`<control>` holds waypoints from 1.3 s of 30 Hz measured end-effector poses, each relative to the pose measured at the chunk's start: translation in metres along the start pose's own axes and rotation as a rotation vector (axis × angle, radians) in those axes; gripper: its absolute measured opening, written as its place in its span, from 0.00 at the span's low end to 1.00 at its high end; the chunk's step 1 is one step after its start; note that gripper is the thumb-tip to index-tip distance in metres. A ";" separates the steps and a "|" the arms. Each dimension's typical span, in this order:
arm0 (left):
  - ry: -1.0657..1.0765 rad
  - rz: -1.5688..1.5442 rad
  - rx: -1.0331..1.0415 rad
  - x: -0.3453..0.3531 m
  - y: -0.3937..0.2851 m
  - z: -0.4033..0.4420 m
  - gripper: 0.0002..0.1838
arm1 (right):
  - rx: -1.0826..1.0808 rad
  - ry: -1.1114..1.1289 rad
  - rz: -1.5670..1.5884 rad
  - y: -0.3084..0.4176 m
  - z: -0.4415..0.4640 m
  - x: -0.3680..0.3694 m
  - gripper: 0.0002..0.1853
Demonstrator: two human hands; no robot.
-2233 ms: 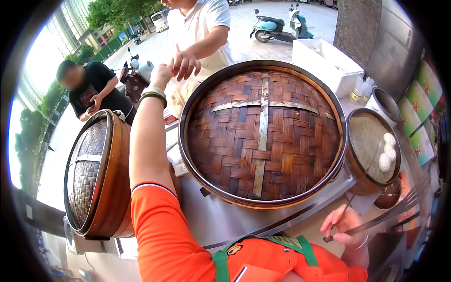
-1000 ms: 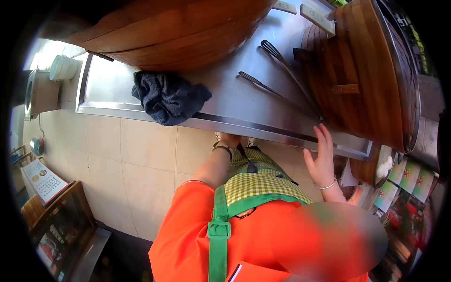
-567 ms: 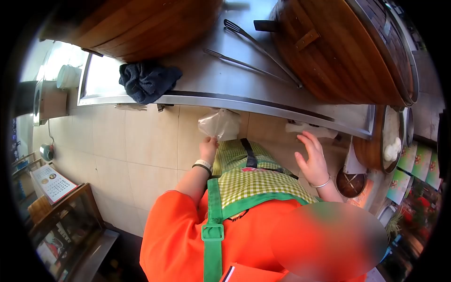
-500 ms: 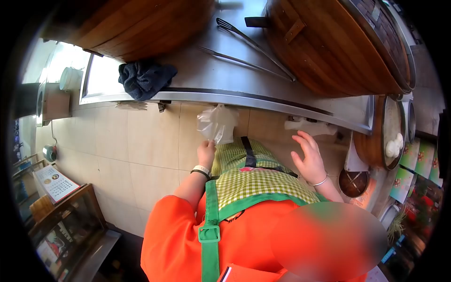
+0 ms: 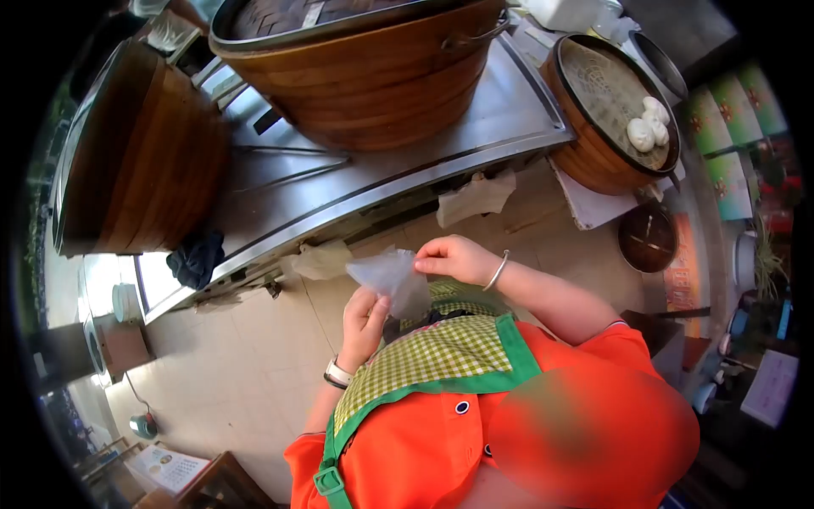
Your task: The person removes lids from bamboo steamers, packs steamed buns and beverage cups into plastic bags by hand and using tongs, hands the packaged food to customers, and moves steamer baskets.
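A thin, translucent plastic bag (image 5: pixel 392 282) is held in front of my apron, just off the counter's front edge. My left hand (image 5: pixel 365 324) pinches its lower left part between thumb and fingers. With fingertips closed at the bag's upper right edge, my right hand (image 5: pixel 454 258) holds the other side. Whether the bag's mouth is parted I cannot tell. To the right, several white buns (image 5: pixel 649 127) sit in an uncovered round steamer (image 5: pixel 583 161).
A large covered wooden steamer (image 5: pixel 386 93) stands on the metal counter (image 5: pixel 407 165); another steamer (image 5: pixel 140 161) is at the left. Metal tongs (image 5: pixel 297 153) lie between them, and a dark cloth (image 5: pixel 197 259) hangs at the edge. More bags (image 5: pixel 476 200) hang from the counter front.
My right hand has come leftward and taken hold of the bag, which only my left hand held before. The view has turned toward the right, showing more of the steamer with buns.
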State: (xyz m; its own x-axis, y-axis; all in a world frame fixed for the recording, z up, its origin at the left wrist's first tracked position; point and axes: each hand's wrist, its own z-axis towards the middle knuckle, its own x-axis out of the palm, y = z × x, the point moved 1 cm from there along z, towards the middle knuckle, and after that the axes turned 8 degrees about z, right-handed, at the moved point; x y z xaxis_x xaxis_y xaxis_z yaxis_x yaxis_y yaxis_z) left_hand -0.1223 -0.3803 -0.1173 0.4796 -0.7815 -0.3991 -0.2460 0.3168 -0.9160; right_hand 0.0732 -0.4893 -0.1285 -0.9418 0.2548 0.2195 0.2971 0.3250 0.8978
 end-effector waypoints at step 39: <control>1.200 -0.269 0.188 0.135 -0.165 0.206 0.20 | -0.806 -0.768 1.018 0.075 -0.216 -0.169 0.07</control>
State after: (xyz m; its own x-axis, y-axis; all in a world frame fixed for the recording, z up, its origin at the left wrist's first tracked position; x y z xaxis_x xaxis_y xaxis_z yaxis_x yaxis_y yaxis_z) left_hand 0.1568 -0.4272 -0.0282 -0.6010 -0.7993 -0.0001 -0.0872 0.0657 -0.9940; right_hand 0.2207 -0.7050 -0.0157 -0.0080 0.5406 0.8412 0.3499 -0.7866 0.5088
